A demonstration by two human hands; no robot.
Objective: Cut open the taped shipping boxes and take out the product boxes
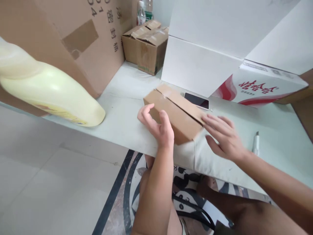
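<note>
A small brown cardboard box (179, 114) sits on the table in front of me, with a dark narrow gap between its top flaps. My left hand (158, 125) is at the box's left side, its fingers curved and the thumb apart from them; whether it touches the cardboard I cannot tell. Against the right end, my right hand (222, 137) has its fingers stretched out, the fingertips at the edge of the flap. Neither hand is wrapped round anything. Behind the box lies a phone (197, 100) with a dark screen.
A white utility knife (256, 143) lies on the pale table (122, 117). Two small cartons (149, 49) and plastic bottles (141, 14) stand at the back. A large carton (80, 42) and a pale yellow rounded object (56, 88) are left; a white-and-red box (259, 86) is right.
</note>
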